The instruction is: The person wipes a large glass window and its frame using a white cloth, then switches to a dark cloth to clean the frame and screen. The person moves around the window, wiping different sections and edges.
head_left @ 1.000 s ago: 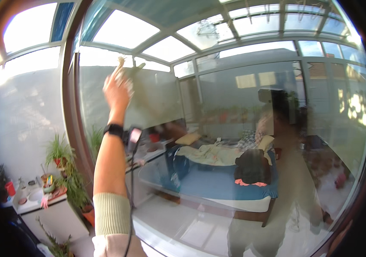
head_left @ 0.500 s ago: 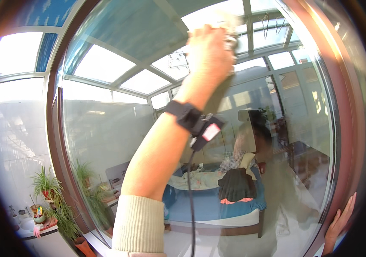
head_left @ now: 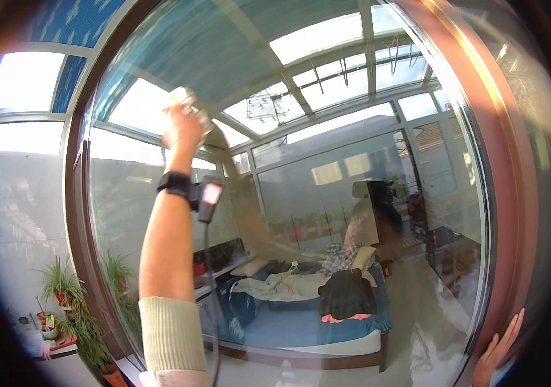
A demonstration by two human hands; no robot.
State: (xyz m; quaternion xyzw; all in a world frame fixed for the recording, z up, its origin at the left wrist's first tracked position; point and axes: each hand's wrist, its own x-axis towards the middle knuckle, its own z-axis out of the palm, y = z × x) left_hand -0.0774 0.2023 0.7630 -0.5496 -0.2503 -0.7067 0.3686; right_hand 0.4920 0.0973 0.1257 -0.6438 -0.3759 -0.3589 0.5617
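My left hand is raised at the upper left of a large glass pane. Its fingers are closed on a whitish, crumpled cloth held against or close to the glass. Around the left wrist sits a black strap with a small black device and a cable hanging down. Low at the right edge, my right hand rests with fingers stretched out beside the reddish-brown frame; it holds nothing that I can see.
Potted green plants stand left of the dark frame post, by a counter with small items. In the pane, seen through or reflected, are a blue-covered bed with dark clothing on it, and roof windows.
My left hand has swept leftward and somewhat down across the pane with the cloth. My right hand stays at the frame, while the view has shifted slightly.
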